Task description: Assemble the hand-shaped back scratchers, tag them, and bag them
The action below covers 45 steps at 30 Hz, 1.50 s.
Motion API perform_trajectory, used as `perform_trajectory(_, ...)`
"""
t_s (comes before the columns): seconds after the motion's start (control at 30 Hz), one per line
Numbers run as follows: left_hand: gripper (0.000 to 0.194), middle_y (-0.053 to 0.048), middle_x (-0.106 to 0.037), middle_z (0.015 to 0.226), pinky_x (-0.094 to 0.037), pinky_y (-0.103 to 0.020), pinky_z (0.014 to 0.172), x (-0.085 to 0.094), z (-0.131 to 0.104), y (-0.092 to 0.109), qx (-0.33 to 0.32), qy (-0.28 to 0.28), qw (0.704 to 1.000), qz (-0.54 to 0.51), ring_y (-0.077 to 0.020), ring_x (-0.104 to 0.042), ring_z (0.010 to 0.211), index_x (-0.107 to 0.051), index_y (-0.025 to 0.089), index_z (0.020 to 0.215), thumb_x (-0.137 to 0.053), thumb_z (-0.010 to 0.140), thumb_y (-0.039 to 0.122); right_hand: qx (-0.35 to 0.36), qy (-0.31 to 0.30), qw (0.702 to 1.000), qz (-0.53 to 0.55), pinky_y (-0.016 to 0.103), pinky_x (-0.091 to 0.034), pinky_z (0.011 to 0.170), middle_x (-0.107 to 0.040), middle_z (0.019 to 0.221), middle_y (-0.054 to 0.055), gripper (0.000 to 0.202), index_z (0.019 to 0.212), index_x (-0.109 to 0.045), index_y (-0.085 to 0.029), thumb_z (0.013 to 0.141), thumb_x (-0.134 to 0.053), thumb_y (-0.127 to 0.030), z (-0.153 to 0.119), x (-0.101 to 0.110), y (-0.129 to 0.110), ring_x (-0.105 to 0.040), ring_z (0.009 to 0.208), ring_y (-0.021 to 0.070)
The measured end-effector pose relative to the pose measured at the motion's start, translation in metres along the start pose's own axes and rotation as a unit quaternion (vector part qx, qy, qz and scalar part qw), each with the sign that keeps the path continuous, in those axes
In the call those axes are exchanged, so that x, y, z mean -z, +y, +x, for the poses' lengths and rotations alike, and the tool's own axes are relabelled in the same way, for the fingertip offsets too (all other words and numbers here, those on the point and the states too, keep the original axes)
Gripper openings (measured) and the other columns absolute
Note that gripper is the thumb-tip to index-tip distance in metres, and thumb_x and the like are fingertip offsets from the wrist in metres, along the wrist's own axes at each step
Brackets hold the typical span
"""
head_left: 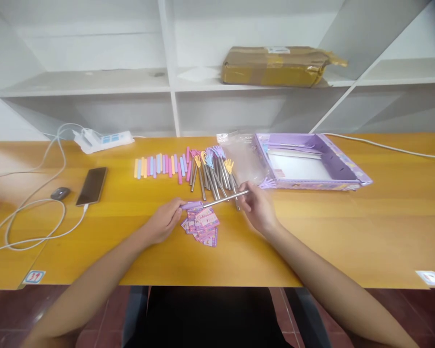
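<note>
My left hand (164, 221) pinches the outer end of a purple tube handle (193, 205). My right hand (257, 207) grips a metal rod (225, 198) near its purple hand-shaped head (268, 183). The rod's free tip meets the open end of the handle; whether it is inside cannot be told. Just below lie overlapping pink and purple cards (205, 226). Behind them is a pile of metal rods (213, 181) with pink, yellow, blue and purple hand-shaped heads. Left of the pile, several coloured tubes (158, 165) stand in a row on the table.
A purple box (311, 184) and a clear plastic bag (244, 157) are at the back right. On the left are a phone (91, 186), a mouse (60, 193), white cables and a power strip (110, 140). A taped carton (271, 67) sits on the shelf.
</note>
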<state>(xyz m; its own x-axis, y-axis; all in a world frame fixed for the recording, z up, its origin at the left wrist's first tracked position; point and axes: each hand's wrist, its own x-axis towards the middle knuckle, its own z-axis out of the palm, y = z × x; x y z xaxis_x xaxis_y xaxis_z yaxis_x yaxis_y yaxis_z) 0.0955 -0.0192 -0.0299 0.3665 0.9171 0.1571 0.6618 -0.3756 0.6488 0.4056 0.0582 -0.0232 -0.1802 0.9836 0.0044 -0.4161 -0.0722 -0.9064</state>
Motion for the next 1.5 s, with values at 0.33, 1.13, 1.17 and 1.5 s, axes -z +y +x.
perform_trajectory(0.33,0.033,-0.005,-0.070,0.103,-0.050,-0.032,0.084,0.006,-0.003,0.004,-0.017,-0.020,1.000,-0.002,-0.0195,-0.066,0.088,-0.063,0.021,0.122,-0.037,0.121,0.042,-0.007,-0.006,1.000,0.027,0.027,-0.025,0.049,-0.059,0.058,-0.005,0.038,0.087,-0.072,-0.022,0.093,-0.082,-0.058,-0.004,0.011,0.006,-0.034,0.044,0.0076)
perform_trajectory(1.13,0.035,-0.009,-0.074,0.108,-0.058,-0.034,0.087,0.005,-0.004,-0.006,-0.025,0.037,0.997,0.069,-0.0218,-0.072,0.094,-0.071,0.019,0.134,-0.042,0.118,0.032,0.092,-0.044,0.991,-0.082,0.029,-0.028,0.047,-0.064,0.071,-0.001,0.047,0.095,-0.083,-0.023,0.104,-0.070,-0.067,-0.008,0.015,0.021,-0.040,0.045,0.0087)
perform_trajectory(1.17,0.034,-0.007,-0.074,0.106,-0.058,-0.033,0.087,0.006,-0.003,-0.005,-0.014,0.028,0.998,0.053,-0.0211,-0.071,0.091,-0.071,0.020,0.133,-0.044,0.117,0.031,0.092,-0.046,0.991,-0.084,0.029,-0.028,0.047,-0.064,0.072,-0.001,0.047,0.096,-0.083,-0.023,0.104,-0.069,-0.067,-0.008,0.015,0.021,-0.041,0.046,0.0087)
perform_trajectory(1.5,0.029,-0.003,-0.071,0.090,-0.054,-0.032,0.082,0.011,0.004,0.001,0.018,-0.034,0.999,-0.006,-0.0197,-0.065,0.081,-0.074,0.022,0.116,-0.048,0.114,0.034,0.070,-0.083,0.987,-0.116,0.029,-0.033,0.047,-0.063,0.075,0.000,0.051,0.091,-0.078,-0.022,0.103,-0.069,-0.071,-0.008,0.016,0.016,-0.045,0.047,0.0092)
